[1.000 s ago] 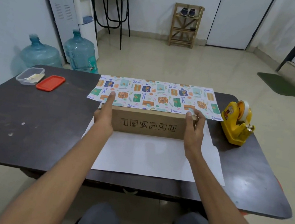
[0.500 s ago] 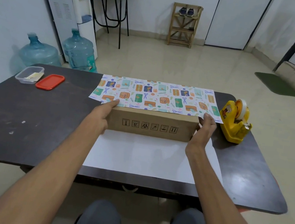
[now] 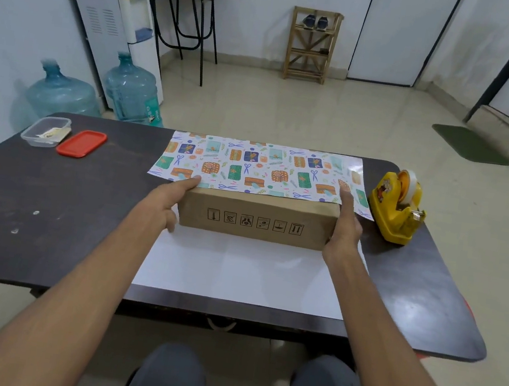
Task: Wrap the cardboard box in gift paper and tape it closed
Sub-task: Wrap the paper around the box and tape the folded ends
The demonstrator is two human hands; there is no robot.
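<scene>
White walls [image 3: 401, 23], beige tiled floor [image 3: 338, 119], wooden rack [image 3: 311, 45], green mat [image 3: 470, 148]

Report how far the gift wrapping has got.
Done: the cardboard box sits on the gift paper, and the far patterned flap lies over its top. In hand: the left hand and right hand flank the box ends, fingertips on that flap. Left: the front face is bare, the near white flap lies flat on the table, nothing is taped, and the tape dispenser stands untouched.
</scene>
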